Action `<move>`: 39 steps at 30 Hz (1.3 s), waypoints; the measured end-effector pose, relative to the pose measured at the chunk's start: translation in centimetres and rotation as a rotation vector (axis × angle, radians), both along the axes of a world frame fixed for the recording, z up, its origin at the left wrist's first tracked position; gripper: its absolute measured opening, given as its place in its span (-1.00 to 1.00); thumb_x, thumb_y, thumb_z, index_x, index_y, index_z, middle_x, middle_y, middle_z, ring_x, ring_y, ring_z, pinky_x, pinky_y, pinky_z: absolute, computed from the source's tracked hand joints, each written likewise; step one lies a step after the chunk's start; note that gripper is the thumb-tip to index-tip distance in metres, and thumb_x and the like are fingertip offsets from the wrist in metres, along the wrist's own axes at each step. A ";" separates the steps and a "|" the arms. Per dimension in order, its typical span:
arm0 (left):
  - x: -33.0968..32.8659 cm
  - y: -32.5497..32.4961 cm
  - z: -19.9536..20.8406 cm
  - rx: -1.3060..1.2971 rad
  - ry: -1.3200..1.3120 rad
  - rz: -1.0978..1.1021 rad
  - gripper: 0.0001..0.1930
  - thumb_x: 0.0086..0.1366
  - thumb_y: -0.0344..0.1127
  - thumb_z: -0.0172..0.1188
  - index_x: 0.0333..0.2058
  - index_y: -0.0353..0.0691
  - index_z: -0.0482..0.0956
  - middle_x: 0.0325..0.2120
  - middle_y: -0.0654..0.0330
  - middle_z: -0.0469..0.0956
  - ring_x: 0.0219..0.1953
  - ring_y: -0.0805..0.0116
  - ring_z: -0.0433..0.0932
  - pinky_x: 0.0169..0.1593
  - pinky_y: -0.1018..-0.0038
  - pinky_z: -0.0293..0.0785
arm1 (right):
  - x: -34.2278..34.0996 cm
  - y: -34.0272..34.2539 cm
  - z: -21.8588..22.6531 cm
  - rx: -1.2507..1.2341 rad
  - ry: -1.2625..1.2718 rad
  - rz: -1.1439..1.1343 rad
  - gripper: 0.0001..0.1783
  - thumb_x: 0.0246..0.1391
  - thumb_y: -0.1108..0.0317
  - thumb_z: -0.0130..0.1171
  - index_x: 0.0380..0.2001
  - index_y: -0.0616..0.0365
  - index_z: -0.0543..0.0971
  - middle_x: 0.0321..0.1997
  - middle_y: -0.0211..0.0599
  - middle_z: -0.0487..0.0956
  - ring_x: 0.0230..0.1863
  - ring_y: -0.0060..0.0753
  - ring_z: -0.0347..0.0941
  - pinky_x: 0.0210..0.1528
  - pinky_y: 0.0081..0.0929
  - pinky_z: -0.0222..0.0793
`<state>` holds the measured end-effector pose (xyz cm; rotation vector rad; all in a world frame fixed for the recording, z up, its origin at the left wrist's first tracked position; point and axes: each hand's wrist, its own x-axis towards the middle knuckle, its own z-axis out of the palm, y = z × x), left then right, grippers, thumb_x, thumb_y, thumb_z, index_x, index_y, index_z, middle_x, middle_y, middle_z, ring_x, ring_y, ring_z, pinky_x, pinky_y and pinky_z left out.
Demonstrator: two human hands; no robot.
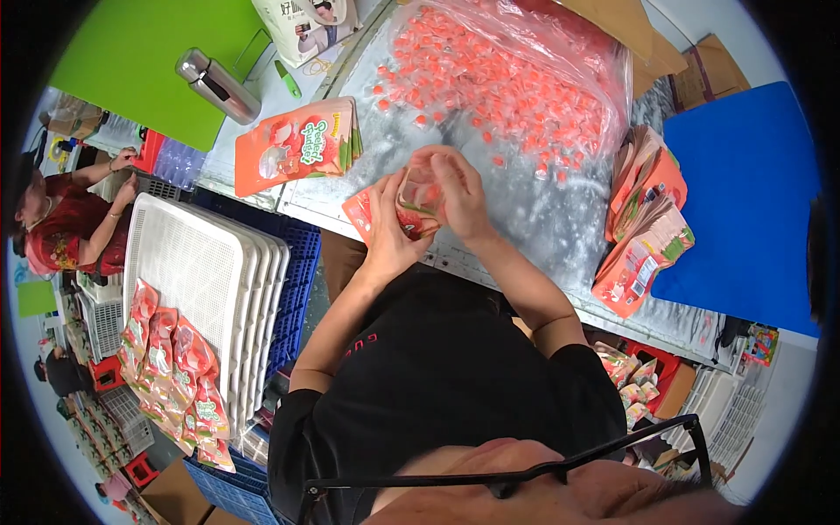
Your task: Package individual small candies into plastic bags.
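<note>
My left hand (391, 238) grips a red foil pouch (355, 210) by its sides, just over the table's near edge. The pouch mouth is spread, and clear-wrapped pinkish pieces show at it. My right hand (464, 201) is cupped at that mouth with its fingers bent inward; what they hold is mostly hidden. Beyond my hands lies a large heap of wrapped red-orange candies (499, 87), partly under clear plastic film (569, 52). A stack of flat red pouches (289, 149) rests to the left, and more fanned pouches (643, 227) lie to the right.
A steel thermos (219, 86) and a green-handled tool (288, 80) lie at the back left. Stacked white trays (188, 236) carry filled pouches (175, 376) on my left. A blue board (744, 201) borders the right side. A co-worker (74, 214) is at the far left.
</note>
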<state>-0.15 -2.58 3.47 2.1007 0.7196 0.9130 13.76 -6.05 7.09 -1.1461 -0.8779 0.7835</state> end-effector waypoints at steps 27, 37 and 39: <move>-4.0 2.3 1.5 -0.226 -0.332 0.182 -0.06 -0.11 -0.55 0.39 0.26 -0.31 0.06 0.13 0.02 0.21 0.19 0.17 0.29 0.26 0.29 0.22 | 7.2 11.3 -12.1 -0.316 -1.363 -0.234 -0.22 -0.03 -0.18 0.23 0.25 -0.16 0.39 0.40 -0.11 0.18 0.46 0.15 -0.12 0.42 0.18 -0.26; -5.8 2.4 0.3 -0.247 -0.300 0.247 -0.10 -0.09 -0.51 0.41 0.24 -0.36 0.13 0.10 0.01 0.29 0.15 0.21 0.33 0.24 0.32 0.23 | 10.7 0.9 -14.0 -0.197 -0.332 0.055 -0.24 0.31 -0.27 -0.35 0.36 0.01 0.23 0.47 -0.25 0.12 0.48 -0.24 -0.03 0.38 -0.13 -0.07; -5.8 2.2 0.3 -0.220 -0.267 0.255 -0.11 -0.09 -0.50 0.42 0.24 -0.35 0.13 0.10 0.01 0.29 0.15 0.21 0.33 0.24 0.32 0.23 | 11.5 -0.5 -13.6 -0.213 -0.224 0.021 -0.20 0.32 -0.29 -0.43 0.38 0.05 0.20 0.49 -0.25 0.10 0.48 -0.25 -0.05 0.39 -0.16 -0.06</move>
